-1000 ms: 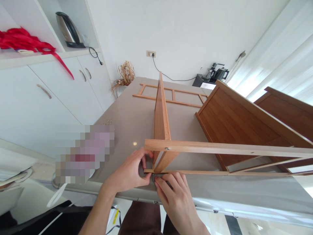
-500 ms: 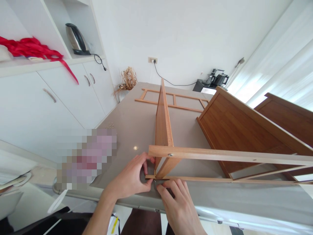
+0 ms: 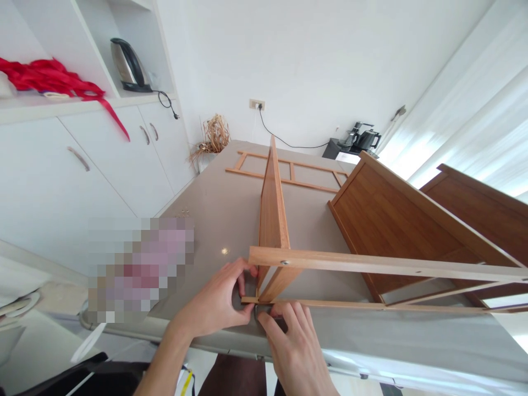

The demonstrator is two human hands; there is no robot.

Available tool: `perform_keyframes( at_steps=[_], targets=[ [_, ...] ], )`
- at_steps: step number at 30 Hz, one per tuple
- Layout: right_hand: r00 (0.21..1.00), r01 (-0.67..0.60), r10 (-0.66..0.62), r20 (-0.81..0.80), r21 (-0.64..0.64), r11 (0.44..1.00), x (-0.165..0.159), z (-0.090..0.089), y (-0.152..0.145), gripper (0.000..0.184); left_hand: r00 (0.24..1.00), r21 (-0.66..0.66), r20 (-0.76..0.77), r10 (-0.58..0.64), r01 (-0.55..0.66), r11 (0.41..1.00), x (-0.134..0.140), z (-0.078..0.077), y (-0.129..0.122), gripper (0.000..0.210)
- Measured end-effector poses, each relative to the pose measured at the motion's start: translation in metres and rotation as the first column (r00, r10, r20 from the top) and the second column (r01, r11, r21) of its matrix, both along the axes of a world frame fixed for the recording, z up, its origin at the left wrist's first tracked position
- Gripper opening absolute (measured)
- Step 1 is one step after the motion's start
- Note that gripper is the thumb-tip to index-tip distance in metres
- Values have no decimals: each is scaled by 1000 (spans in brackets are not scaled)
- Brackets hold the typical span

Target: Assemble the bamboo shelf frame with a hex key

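Note:
A wooden shelf unit with side frames lies on its side on the grey tabletop (image 3: 198, 220). My left hand (image 3: 220, 300) grips the near end of its lower rail (image 3: 330, 304), thumb in front and fingers behind. Beside that thumb, my right hand (image 3: 292, 335) pinches a small, thin metal piece (image 3: 256, 311) at the rail's front face; its exact kind is too small to tell. An upright shelf board (image 3: 273, 209) meets the frame just above my hands. The upper rail (image 3: 350, 258) has a metal screw head (image 3: 284, 263) near its left end.
Two more wooden boards, one a slanted panel (image 3: 404, 214), stand to the right. A flat wooden frame (image 3: 289, 171) lies at the back. Left of my hands is a blurred pinkish patch (image 3: 157, 258). White cabinets (image 3: 103, 154) line the left side, with a kettle (image 3: 130, 66) above.
The whole view has shifted slightly. Both hands keep nearly the same place at the rail's end, with the thin metal piece still at my right fingertips.

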State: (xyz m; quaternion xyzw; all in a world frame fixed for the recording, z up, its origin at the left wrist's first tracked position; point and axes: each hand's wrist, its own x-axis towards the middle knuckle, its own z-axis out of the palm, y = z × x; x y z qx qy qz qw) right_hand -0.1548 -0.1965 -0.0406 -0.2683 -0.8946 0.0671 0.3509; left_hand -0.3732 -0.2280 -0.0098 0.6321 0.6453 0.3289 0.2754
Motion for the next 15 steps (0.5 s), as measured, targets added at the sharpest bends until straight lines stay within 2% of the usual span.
perform_keyframes(
  at_steps=[7, 11, 13, 15],
  targets=[
    [997, 16, -15, 80, -20, 1000, 3, 6, -3, 32, 1000, -3, 4, 9, -9, 1000, 1, 3, 0, 44],
    [1000, 18, -17, 20, -11, 1000, 2, 1, -3, 22, 1000, 11, 16, 13, -13, 1000, 1, 3, 0, 45],
    [999, 9, -7, -33, 50, 999, 0, -5, 1, 18, 1000, 24, 15, 22, -22, 999, 2, -3, -2, 47],
    [999, 34, -30, -26, 174, 984, -2, -9, 8, 18, 999, 41, 11, 47, -48, 998, 4, -13, -2, 50]
  ],
)
